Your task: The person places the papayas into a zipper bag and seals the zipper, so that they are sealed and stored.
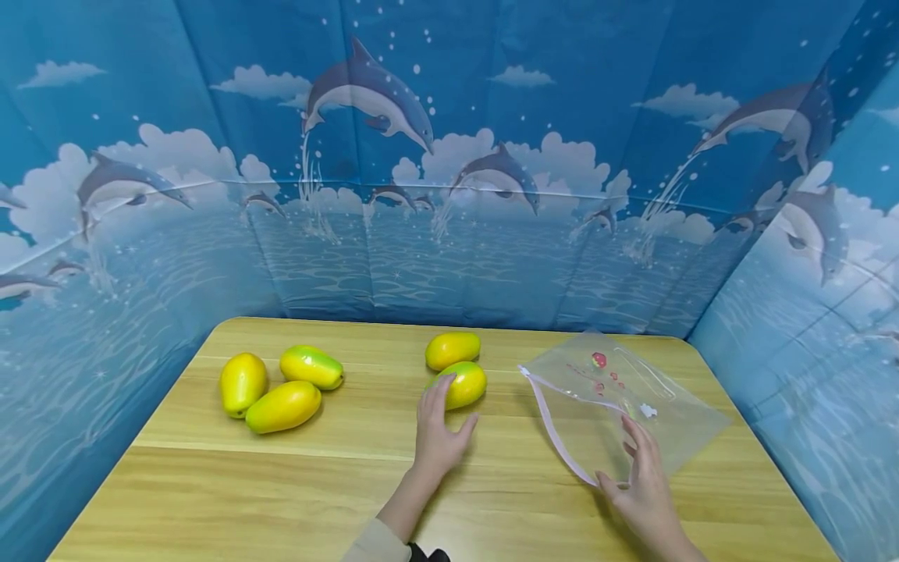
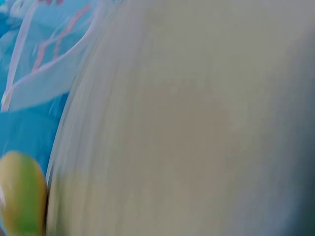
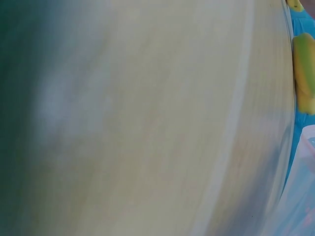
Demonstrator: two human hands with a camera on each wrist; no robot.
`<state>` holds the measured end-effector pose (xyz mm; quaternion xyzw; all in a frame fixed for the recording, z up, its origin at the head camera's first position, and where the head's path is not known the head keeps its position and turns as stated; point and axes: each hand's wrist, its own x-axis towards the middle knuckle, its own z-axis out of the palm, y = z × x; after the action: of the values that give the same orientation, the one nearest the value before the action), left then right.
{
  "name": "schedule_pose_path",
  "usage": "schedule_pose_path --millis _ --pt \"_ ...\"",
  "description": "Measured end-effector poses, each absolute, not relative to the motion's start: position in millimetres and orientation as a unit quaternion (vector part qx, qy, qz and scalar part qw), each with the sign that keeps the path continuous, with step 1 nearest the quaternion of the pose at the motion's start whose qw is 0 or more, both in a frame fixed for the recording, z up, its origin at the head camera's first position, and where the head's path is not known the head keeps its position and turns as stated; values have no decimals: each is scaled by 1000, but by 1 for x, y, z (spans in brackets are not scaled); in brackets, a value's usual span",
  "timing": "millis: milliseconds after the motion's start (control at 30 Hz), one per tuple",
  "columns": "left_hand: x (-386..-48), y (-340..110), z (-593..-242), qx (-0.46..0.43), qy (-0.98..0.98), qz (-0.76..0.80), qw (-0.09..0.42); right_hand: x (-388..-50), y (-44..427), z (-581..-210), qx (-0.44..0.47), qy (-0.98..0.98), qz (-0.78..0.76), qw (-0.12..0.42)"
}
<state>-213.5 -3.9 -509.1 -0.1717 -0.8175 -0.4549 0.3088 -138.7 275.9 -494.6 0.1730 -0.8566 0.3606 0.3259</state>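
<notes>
1. Fruit (image 1: 469, 386), yellow-green, on worktop (image 1: 316, 488); left hand (image 1: 438, 439) at its near-left side, fingers spread, thumb apart.
2. Right hand (image 1: 642, 484) at clear bag (image 1: 663, 375), by its mouth; cannot tell if fingers grip.
3. Second fruit (image 1: 452, 350) just behind; three fruits (image 1: 284, 407) clustered well left.

The head camera is looking forward and down from above and behind the left hand (image 1: 437, 446) and right hand (image 1: 642, 485), standing back. Each wrist camera is facing the tabletop (image 1: 302, 499) from close by, wood filling most of its view. All three are sharing the bag (image 1: 618, 398) at the right hand and fruit (image 1: 469, 385) near the left.
</notes>
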Motion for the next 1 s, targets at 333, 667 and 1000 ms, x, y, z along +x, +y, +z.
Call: schedule_pose_path --millis 333,667,1000 --pt "-229 -37 -522 -99 -771 -598 194 -138 275 -494 167 -857 364 324" --pt "-236 -49 -527 -106 -764 -627 105 -138 274 -494 163 -857 366 323" --pt "-234 -52 -516 -106 -749 -650 72 -137 273 -493 168 -854 367 328"
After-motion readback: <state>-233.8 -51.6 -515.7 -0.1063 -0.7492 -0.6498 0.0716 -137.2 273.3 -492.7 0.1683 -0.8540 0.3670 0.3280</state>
